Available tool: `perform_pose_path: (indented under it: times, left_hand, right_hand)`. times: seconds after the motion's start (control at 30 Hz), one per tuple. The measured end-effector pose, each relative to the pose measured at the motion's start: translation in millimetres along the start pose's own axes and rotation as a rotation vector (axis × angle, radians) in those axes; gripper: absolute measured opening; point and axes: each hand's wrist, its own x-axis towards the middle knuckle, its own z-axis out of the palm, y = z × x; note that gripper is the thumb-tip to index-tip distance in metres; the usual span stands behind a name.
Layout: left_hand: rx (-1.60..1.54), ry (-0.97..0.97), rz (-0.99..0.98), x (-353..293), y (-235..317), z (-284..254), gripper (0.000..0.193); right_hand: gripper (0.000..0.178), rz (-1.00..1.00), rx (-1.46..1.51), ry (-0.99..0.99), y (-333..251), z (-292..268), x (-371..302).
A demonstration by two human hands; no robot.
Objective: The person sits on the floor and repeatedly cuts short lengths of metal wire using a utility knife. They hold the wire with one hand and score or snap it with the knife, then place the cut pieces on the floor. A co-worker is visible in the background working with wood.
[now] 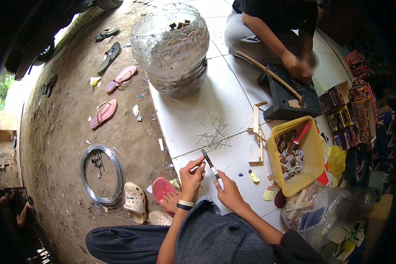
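Note:
My right hand [229,193] grips a slim dark stick-like tool with a pale band [210,163], its dark end pointing up and away to the left. What kind of tool it is, I cannot make out. Close beside it on the left, my left hand [192,179] has its fingers curled together near the tool's upper part. Anything pinched in those fingers is too small to see. Beyond both hands, a loose heap of thin straight wire pieces [214,134] lies on the white tiles [185,119].
A yellow bin [275,165] of small pieces stands right, beside wooden strips [256,132]. Ahead are a large clear plastic container [169,53] and a co-worker [273,35] at a black block [290,99]. A wire coil [86,176] and sandals [104,113] lie on the dirt, left.

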Motion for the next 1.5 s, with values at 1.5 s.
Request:
perform_pose_path:
  times: [1.5]
  left_hand:
    - [0.024,-0.029,0.057,1.7,1.2,3.0,0.032]
  right_hand:
    - [0.024,0.184,0.062,-0.068,6.7,2.5,6.5]
